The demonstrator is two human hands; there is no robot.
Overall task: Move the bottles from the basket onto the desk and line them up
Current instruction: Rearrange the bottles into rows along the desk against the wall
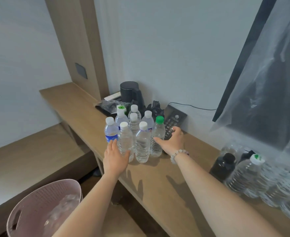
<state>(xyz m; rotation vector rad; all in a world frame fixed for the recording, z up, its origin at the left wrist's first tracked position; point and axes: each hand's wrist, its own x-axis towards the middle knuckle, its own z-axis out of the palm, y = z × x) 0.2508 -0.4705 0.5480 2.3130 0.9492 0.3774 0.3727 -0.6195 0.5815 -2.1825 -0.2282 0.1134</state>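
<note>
Several clear plastic bottles stand bunched on the wooden desk (158, 182). At the front are a blue-labelled bottle (111, 132), two white-capped bottles (125, 142) (142, 144) and a green-capped bottle (157, 137). My left hand (115, 158) is open, fingers against the left side of the bunch. My right hand (172, 141), a bead bracelet on its wrist, is open against the green-capped bottle's right side. A pink perforated basket (38, 199) stands on the floor at lower left with clear plastic bottles inside.
A black kettle (130, 92), a dark tray (106, 106) and a black desk phone (174, 121) sit behind the bunch by the wall. More clear bottles (250, 175) and a dark bottle (223, 165) crowd the desk's right end. A plastic-wrapped screen (269, 79) hangs above.
</note>
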